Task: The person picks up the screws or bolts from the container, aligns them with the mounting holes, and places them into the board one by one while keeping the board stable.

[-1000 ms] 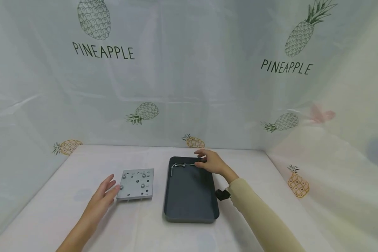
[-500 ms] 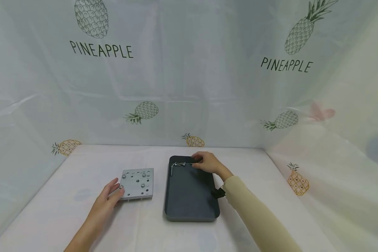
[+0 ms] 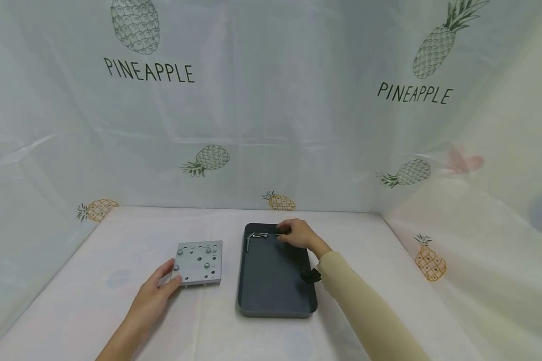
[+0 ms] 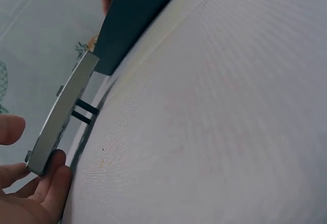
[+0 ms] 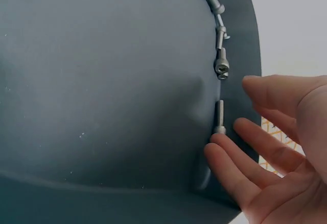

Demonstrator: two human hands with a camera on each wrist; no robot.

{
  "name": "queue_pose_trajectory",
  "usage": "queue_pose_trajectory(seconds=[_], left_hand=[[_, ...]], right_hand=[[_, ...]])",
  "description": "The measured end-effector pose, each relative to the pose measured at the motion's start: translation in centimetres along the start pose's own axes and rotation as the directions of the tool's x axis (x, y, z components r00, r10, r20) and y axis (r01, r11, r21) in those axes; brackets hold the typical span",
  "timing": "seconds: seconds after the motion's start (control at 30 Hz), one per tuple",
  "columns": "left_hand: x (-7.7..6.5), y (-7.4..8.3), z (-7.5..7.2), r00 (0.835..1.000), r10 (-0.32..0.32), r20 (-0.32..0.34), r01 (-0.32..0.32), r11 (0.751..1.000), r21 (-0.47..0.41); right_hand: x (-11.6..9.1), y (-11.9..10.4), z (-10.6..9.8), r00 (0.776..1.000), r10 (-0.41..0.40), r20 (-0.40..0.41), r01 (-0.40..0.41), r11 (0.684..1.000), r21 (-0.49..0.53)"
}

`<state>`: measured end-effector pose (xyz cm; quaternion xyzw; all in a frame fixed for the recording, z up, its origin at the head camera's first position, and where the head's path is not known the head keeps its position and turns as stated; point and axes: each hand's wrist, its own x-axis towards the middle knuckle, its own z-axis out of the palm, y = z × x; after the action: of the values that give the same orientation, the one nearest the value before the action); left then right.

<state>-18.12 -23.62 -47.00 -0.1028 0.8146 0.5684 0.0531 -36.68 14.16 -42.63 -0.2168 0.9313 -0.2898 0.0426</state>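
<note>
In the head view my left hand (image 3: 151,296) holds the left edge of a grey metal plate (image 3: 191,265) with holes and several socket-head bolts. The left wrist view has the plate (image 4: 64,114) edge-on, fingertips (image 4: 59,165) under its near end and bolt shanks poking out beneath. My right hand (image 3: 299,234) reaches over the far right of a dark grey tray (image 3: 273,286). Seen from the right wrist, its spread fingers surround a single bolt (image 5: 220,114) lying along the tray's wall; one fingertip is at the bolt's head, and nothing is pinched.
Several more bolts (image 3: 255,235) lie loose along the tray's far left side. A white cloth (image 3: 99,301) covers the table, and a curtain printed with pineapples (image 3: 275,100) hangs behind and at both sides. A black device (image 3: 310,276) is at the right wrist.
My left hand has moved right and taken hold of the plate's left edge. The right hand has lowered slightly toward the single bolt in the tray.
</note>
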Motion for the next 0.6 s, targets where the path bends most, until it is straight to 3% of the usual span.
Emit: queue_pose_trajectory(seconds=[0.4, 0.6], left_hand=[[0.22, -0.43, 0.09, 1.000, 0.006, 0.002, -0.006, 0.999, -0.042], [0.24, -0.62, 0.04, 1.000, -0.015, 0.013, 0.015, 0.998, -0.055]], right_hand=[[0.30, 0.00, 0.58, 0.999, 0.046, -0.021, -0.048, 0.996, -0.069], [0.13, -0.14, 0.49, 0.995, 0.046, -0.085, -0.059, 0.987, -0.148]])
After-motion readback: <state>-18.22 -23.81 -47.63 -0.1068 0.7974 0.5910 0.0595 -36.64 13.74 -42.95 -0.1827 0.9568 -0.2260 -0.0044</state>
